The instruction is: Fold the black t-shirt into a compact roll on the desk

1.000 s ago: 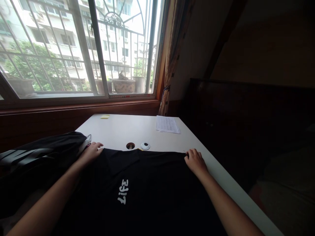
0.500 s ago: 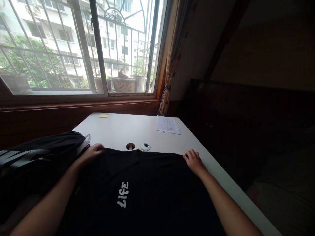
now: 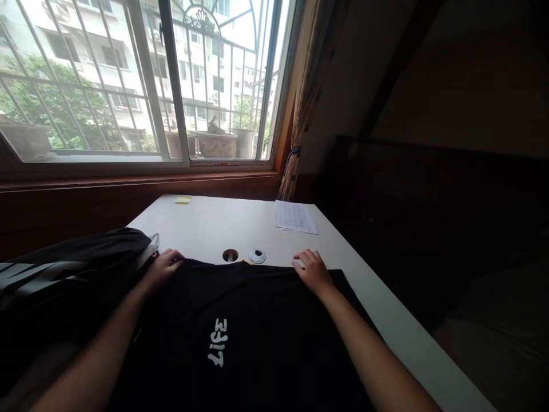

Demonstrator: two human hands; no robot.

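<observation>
A black T-shirt (image 3: pixel 274 320) with white lettering that reads "Life" upside down from here lies spread over the near part of a white table (image 3: pixel 223 220). At the shirt's far left corner, my left hand (image 3: pixel 165 266) has its bent fingers closed on the cloth. My right hand (image 3: pixel 313 270) is over the shirt's far edge, to the left of its far right corner. Its fingers are apart, and no cloth shows between them.
A dark garment (image 3: pixel 77 274) with grey stripes is heaped at the left. Farther back on the table are a yellow sticky note (image 3: pixel 183 200), printed sheets (image 3: pixel 295 217), a round cable hole (image 3: pixel 230 255) and its white cover (image 3: pixel 257 256). A barred window (image 3: pixel 128 86) stands behind.
My right hand has let go of the shirt's far right corner and moved left along the far edge. My left hand stays at the left corner.
</observation>
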